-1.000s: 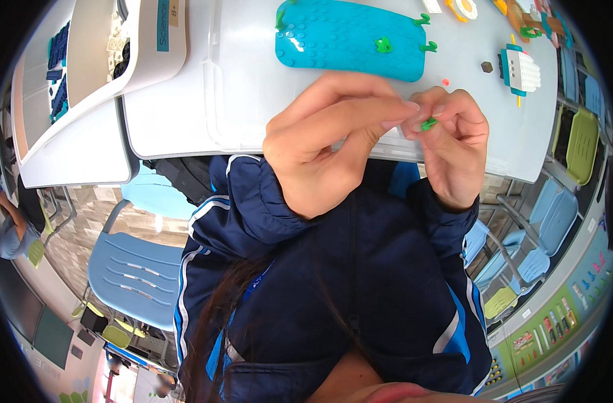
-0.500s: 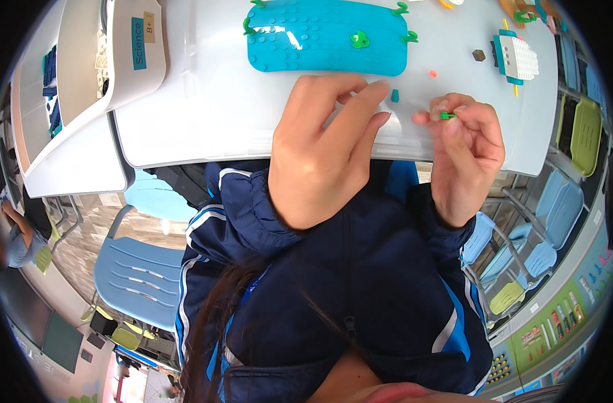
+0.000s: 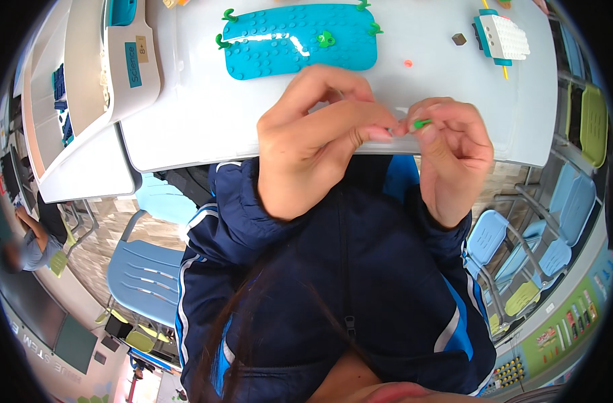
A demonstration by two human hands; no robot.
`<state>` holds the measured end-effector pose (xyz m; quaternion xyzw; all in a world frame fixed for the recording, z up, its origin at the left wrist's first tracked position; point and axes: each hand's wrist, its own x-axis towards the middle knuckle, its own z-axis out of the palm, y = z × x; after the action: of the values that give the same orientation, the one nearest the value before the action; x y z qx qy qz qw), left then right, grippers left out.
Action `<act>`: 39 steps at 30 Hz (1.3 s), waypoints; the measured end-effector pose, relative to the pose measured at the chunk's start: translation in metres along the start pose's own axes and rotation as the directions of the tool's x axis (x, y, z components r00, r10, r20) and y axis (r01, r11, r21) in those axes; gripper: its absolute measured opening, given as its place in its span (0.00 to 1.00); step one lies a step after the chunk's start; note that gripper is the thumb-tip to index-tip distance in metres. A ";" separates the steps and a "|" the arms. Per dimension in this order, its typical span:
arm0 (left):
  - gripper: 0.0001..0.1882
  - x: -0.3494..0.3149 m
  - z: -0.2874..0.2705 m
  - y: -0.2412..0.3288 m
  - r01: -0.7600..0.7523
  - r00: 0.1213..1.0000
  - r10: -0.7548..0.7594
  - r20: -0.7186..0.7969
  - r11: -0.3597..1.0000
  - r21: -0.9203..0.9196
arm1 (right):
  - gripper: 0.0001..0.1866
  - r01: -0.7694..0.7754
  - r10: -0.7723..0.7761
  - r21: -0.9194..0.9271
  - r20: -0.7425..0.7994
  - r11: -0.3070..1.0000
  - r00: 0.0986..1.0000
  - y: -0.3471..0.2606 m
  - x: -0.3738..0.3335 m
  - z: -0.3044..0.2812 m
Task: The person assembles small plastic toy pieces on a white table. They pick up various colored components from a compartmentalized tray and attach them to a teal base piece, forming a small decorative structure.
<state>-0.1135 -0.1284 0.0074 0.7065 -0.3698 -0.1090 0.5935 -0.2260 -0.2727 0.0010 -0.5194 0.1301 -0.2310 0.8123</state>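
My left hand [image 3: 316, 138] and my right hand [image 3: 453, 151] meet fingertip to fingertip just above the near edge of the white table [image 3: 199, 121]. Between them they pinch a tiny green piece [image 3: 422, 123]; the right thumb and forefinger grip it, the left fingertips touch its other end. Beyond the hands lies a turquoise studded baseplate [image 3: 300, 41] with small green plant pieces [image 3: 327, 39] on its top and rim.
A white-and-blue brick block [image 3: 501, 37] sits at the far right of the table, with a small dark piece [image 3: 459, 39] and a tiny red piece [image 3: 408, 64] near it. White storage trays [image 3: 85, 74] stand to the left. Blue chairs [image 3: 145, 275] are around.
My left hand has come back from the table to meet the right hand, and both now pinch the green piece. The view has shifted, so the baseplate sits higher and further left.
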 end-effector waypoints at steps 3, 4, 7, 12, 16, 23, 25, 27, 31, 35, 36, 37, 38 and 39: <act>0.08 0.000 -0.005 0.003 0.025 1.000 -0.023 0.016 0.988 -0.153 | 0.09 -0.069 0.063 0.060 0.095 0.996 0.993 0.003 0.000 0.000; 0.08 -0.001 -0.006 0.002 0.033 0.999 -0.028 0.029 0.985 -0.171 | 0.09 -0.089 0.080 0.071 0.126 0.993 0.989 0.004 0.000 0.000; 0.07 -0.007 -0.001 0.006 0.167 0.981 -0.189 -0.037 0.931 -0.324 | 0.09 -0.065 0.057 0.051 0.145 0.997 0.988 0.005 0.003 0.004; 0.07 -0.004 -0.008 -0.003 -0.035 0.999 0.032 -0.018 0.975 -0.217 | 0.09 -0.162 0.147 0.110 0.138 0.981 0.980 0.002 0.005 0.006; 0.07 -0.003 -0.011 -0.006 -0.136 0.990 0.138 0.000 0.976 -0.171 | 0.08 -0.174 0.155 0.086 0.188 0.981 0.970 0.003 0.007 0.002; 0.04 -0.005 -0.011 -0.013 -0.171 0.984 0.178 0.003 0.948 -0.270 | 0.08 -0.224 0.217 0.025 0.168 0.974 0.962 -0.003 0.008 0.007; 0.04 -0.006 -0.008 -0.013 -0.179 0.983 0.180 -0.023 0.947 -0.265 | 0.08 -0.217 0.217 -0.020 0.163 0.976 0.962 -0.004 0.008 0.009; 0.05 -0.007 -0.007 -0.014 -0.188 0.982 0.186 -0.033 0.945 -0.268 | 0.08 -0.196 0.202 -0.049 0.173 0.979 0.964 -0.004 0.009 0.009; 0.05 -0.006 -0.008 -0.016 -0.214 0.976 0.215 -0.026 0.938 -0.273 | 0.09 -0.208 0.217 -0.068 0.191 0.976 0.957 -0.005 0.012 0.009; 0.05 -0.007 -0.009 -0.017 -0.238 0.970 0.240 -0.027 0.930 -0.278 | 0.09 -0.241 0.248 -0.058 0.216 0.969 0.945 -0.007 0.015 0.011; 0.05 -0.007 -0.009 -0.017 -0.237 0.971 0.237 -0.032 0.933 -0.269 | 0.09 -0.255 0.259 -0.047 0.205 0.966 0.944 -0.007 0.015 0.012; 0.05 -0.009 -0.008 -0.017 -0.235 0.972 0.234 -0.037 0.936 -0.260 | 0.09 -0.269 0.270 -0.035 0.195 0.963 0.943 -0.006 0.014 0.014; 0.06 -0.009 -0.007 -0.017 -0.234 0.972 0.231 -0.042 0.939 -0.250 | 0.09 -0.241 0.246 -0.050 0.187 0.969 0.951 -0.005 0.014 0.014; 0.06 -0.009 -0.007 -0.017 -0.228 0.974 0.223 -0.052 0.940 -0.253 | 0.10 -0.212 0.221 -0.065 0.181 0.975 0.958 -0.002 0.012 0.014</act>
<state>-0.1093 -0.1169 -0.0090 0.5778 -0.4244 -0.0794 0.6926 -0.2097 -0.2682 0.0088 -0.5394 0.1146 -0.0880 0.8295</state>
